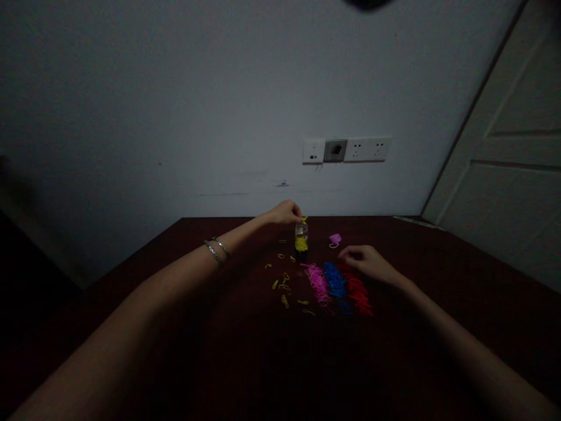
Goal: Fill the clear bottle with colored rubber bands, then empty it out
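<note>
The left hand (286, 212) pinches a small yellow clip (304, 220) over the round clear jar (301, 241) of yellow clips. The right hand (367, 261) is at the jar's four o'clock, finger and thumb close; I can't tell if they touch. Long blue (335, 279) and red piles (358, 292) lie near it.

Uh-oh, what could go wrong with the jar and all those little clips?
The yellow clips at the left hand might miss the narrow jar and drop outside. A bump could tip the jar. The right hand is so near the red pile that it might push red clips into the blue pile.
</note>
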The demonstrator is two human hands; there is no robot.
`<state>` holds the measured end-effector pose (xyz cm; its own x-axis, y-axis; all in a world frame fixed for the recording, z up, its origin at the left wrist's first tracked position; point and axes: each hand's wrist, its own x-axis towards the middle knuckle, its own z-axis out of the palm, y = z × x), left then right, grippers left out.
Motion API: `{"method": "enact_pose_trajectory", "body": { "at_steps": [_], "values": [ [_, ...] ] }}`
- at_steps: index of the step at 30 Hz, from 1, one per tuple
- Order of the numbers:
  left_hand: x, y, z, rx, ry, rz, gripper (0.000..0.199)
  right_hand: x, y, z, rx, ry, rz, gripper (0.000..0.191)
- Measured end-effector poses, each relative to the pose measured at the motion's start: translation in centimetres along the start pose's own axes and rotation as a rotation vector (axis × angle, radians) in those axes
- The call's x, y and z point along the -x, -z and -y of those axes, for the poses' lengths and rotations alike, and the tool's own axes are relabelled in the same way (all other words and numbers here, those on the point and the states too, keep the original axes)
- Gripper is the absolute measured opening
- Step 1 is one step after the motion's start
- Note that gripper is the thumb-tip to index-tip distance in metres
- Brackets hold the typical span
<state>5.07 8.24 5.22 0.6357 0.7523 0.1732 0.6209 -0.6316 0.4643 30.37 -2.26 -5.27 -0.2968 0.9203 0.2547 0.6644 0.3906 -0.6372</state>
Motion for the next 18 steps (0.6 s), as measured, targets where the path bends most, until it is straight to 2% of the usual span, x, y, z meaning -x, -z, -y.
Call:
{"method": "enact_pose_trajectory", "body": {
  "at_steps": [12, 18],
  "values": [
    [-0.18, 0.27, 0.16, -0.043, 0.002, 0.048, 0.023, -0.20, -0.19, -0.64, -0.008, -0.004, 0.003, 0.027],
    [-0.03, 0.32, 0.10, 0.024, -0.032, 0.095, 0.023, -0.06, -0.09, -0.13, -0.005, -0.017, 0.012, 0.028]
  ]
}}
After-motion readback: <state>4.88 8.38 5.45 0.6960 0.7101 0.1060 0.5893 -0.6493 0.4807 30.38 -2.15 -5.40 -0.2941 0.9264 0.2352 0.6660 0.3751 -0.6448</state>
